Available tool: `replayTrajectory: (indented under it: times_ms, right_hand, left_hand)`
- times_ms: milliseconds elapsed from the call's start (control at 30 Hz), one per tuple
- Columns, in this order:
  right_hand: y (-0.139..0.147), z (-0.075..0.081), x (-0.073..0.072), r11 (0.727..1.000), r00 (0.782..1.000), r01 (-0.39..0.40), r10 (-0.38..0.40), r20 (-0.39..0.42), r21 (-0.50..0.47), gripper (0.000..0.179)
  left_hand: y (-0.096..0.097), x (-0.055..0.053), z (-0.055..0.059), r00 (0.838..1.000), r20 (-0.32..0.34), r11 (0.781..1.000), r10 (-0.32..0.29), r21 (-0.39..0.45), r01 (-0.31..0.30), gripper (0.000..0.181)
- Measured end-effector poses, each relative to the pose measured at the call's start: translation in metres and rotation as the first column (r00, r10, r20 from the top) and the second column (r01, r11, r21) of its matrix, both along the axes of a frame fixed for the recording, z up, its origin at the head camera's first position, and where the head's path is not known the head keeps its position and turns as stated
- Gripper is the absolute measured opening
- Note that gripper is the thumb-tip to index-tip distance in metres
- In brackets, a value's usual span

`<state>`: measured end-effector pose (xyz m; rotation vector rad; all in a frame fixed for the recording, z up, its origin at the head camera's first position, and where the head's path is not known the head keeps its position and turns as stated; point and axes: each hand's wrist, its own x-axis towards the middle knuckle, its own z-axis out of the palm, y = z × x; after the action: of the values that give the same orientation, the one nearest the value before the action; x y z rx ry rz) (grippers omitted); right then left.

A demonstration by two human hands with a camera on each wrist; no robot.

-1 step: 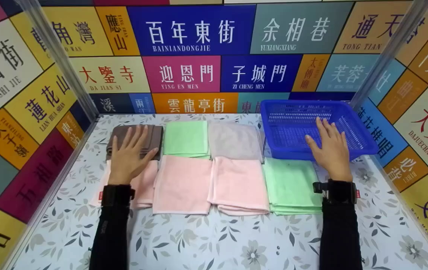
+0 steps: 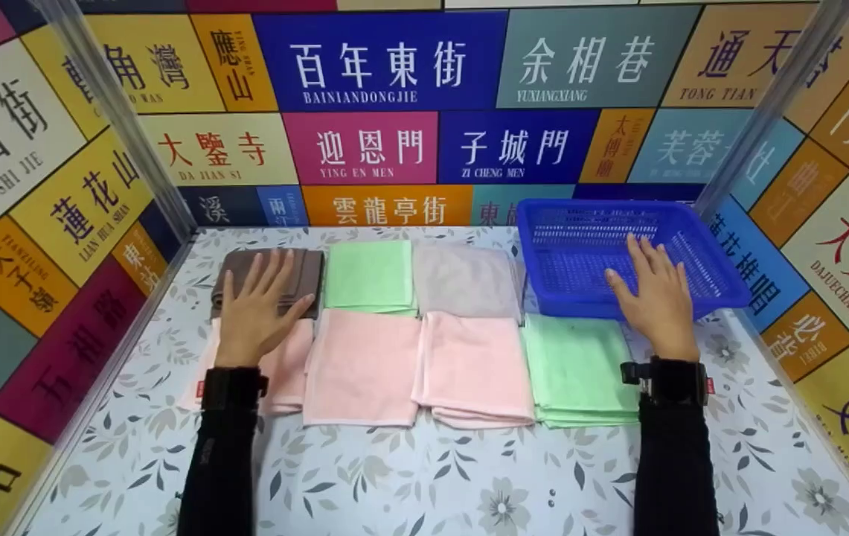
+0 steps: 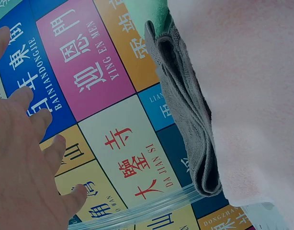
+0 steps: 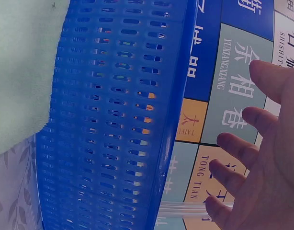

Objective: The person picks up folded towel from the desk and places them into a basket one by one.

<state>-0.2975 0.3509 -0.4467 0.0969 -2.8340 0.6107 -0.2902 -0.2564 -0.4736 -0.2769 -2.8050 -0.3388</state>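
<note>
Behind the flowered worktop point(image 2: 394, 476) stand walls point(image 2: 379, 93) covered with coloured street signs. Left hand point(image 2: 253, 316) has its fingers spread wide, raised above the folded brown towel point(image 2: 305, 272) and the leftmost pink towel point(image 2: 294, 372). Right hand point(image 2: 655, 305) is spread likewise, raised apart from the blue basket point(image 2: 580, 304), near the front green towel point(image 2: 580, 365). Both hands hold nothing.

no visible change from the earlier head view, nothing moved, nothing added, nothing gone
</note>
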Motion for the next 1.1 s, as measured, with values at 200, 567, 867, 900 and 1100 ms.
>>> replayTrajectory:
  times_ms: [200,567,867,900,1100]
  right_hand:
    - [-0.006,0.000,-0.001,1.000,1.000,-0.004,0.004,-0.003,0.001,0.076]
    - [-0.055,0.011,0.004,0.941,0.993,-0.070,0.096,0.064,-0.331,0.092]
    - [-0.130,-0.020,0.000,0.838,0.886,-0.450,0.463,-0.034,-0.309,0.060]
    - [-0.133,-0.027,0.000,0.842,0.873,-0.465,0.487,0.016,-0.274,0.059]
    - [-0.130,-0.055,-0.005,0.904,0.868,-0.416,0.428,0.252,-0.102,0.073]
  left_hand:
    - [0.000,-0.001,-0.001,1.000,0.025,1.000,0.003,-0.011,-0.003,0.080]
    - [0.079,-0.007,-0.021,0.972,0.153,0.949,-0.178,0.289,0.128,0.095]
    - [0.172,0.012,-0.034,0.876,0.308,0.919,-0.371,0.260,0.298,0.108]
    - [0.176,0.013,-0.035,0.879,0.307,0.923,-0.364,0.249,0.295,0.107]
    - [0.183,0.010,-0.043,0.895,0.314,0.937,-0.317,0.250,0.244,0.104]
